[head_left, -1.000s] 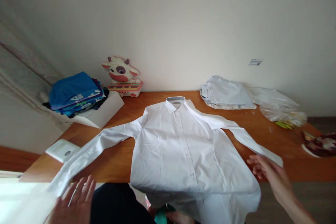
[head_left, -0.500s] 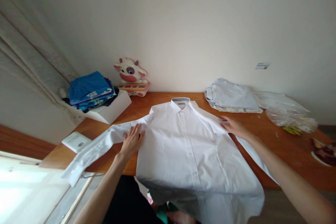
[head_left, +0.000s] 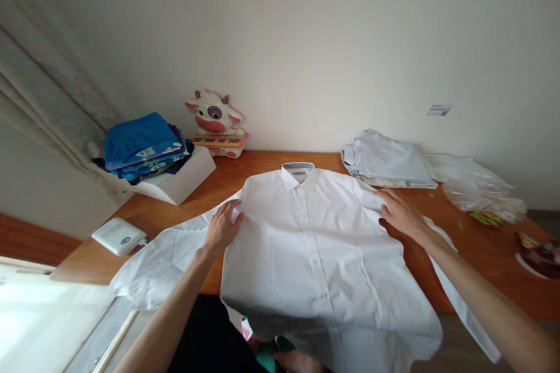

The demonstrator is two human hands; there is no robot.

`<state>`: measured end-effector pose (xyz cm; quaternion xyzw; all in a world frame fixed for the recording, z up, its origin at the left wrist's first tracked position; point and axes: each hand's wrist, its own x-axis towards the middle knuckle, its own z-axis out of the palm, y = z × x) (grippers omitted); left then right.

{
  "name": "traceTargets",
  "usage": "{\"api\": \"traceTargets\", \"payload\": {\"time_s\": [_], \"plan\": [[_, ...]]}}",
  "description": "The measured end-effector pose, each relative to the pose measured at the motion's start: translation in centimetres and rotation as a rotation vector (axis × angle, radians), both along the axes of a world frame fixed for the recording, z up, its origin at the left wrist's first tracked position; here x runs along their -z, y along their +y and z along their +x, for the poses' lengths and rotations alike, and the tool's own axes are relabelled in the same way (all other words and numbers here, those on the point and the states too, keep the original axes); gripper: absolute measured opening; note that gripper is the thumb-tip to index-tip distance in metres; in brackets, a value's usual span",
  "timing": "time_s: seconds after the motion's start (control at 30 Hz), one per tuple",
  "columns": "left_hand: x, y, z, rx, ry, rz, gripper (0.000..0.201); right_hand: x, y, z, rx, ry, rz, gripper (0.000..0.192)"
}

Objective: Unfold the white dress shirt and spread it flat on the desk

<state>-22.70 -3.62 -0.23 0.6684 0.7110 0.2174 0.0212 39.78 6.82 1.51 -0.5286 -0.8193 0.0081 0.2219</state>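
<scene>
A white long-sleeved button-up shirt [head_left: 286, 233] lies front up, its collar toward the wall and its lower part hanging over the near table edge. My left hand [head_left: 224, 224] is at the shoulder seam on the left, fingers curled and thumb closed on the cloth. That sleeve spreads out under my forearm, its end past the table edge. On the other side, my right hand [head_left: 400, 210] grips the upper sleeve near the armpit between fingers and thumb. The rest of that sleeve runs beneath my right forearm and hangs off the table.
On the wooden table [head_left: 258, 160], a white box [head_left: 192, 178] bears folded blue clothes [head_left: 140, 140]. Beside it stand a cow toy keyboard [head_left: 219, 125] and a white device [head_left: 118, 236]. At right are folded pale clothes [head_left: 389, 157], a clear plastic bag [head_left: 481, 195] and a dark red iron [head_left: 540, 256].
The shirt's shoulders are spread flatter. The left sleeve has puffed wider and the right one has shifted outward. My left hand's fingers have gone from spread to curled.
</scene>
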Motion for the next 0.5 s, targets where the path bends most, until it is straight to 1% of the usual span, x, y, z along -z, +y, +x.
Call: {"api": "traceTargets", "payload": {"time_s": [0.03, 0.1, 0.13, 0.2, 0.27, 0.33, 0.4, 0.43, 0.5], "plan": [[0.3, 0.6, 0.4, 0.007, -0.021, -0.015, 0.052, -0.3, 0.7, -2.2, -0.078, -0.058, -0.017, 0.047], [1.0, 1.3, 0.9, -0.046, -0.008, -0.06, 0.058, -0.5, 2.2, -6.1, -0.167, -0.117, -0.04, 0.049], [1.3, 1.4, 1.0, -0.084, 0.015, -0.083, 0.062, -0.3, 2.9, -7.6, -0.168, -0.145, -0.063, 0.052], [1.8, 1.1, 0.8, -0.14, 0.054, -0.126, 0.072, 0.7, 3.9, -9.5, -0.109, -0.211, -0.14, 0.065], [2.1, 0.5, 0.2, -0.171, 0.065, -0.165, 0.081, 2.3, 3.9, -10.2, -0.024, -0.268, -0.233, 0.081], [2.1, -0.1, -0.5, -0.196, 0.051, -0.196, 0.086, 4.1, 2.8, -9.9, 0.029, -0.298, -0.292, 0.092], [2.0, -0.7, -0.9, -0.222, 0.029, -0.217, 0.087, 5.6, 0.9, -9.2, 0.061, -0.306, -0.304, 0.097], [1.9, -0.8, -1.0, -0.236, 0.02, -0.225, 0.087, 6.0, -0.1, -8.8, 0.075, -0.307, -0.306, 0.098], [1.7, -1.0, -0.7, -0.261, 0.013, -0.222, 0.086, 6.2, -1.9, -8.0, 0.105, -0.308, -0.312, 0.097]]}}
